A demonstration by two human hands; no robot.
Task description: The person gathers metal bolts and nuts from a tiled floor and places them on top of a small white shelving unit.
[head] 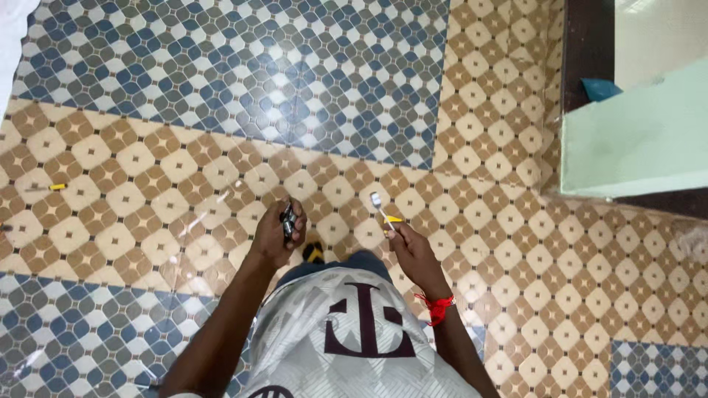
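From the head camera, the left hand (276,234) is clenched around a small dark object (287,220) — too small to tell what it is — which sticks up between thumb and fingers. The right hand (414,250) is just beside it, a little apart, pinching a thin tool (379,206) with a yellow handle and a pale, shiny tip; the tool rises out of the fingertips and tilts toward the left hand. A red thread band (436,305) circles the right wrist. Below both hands, close to the body, a pale patterned shirt (354,332) with a dark mark fills the view. Under the hands lies a patterned tile floor (147,169) in brown, cream and blue. Well away to the left of the left hand, a small yellow piece (57,186) lies on the tiles. Far to the right — beyond the right hand — stands a pale green ledge (634,140).
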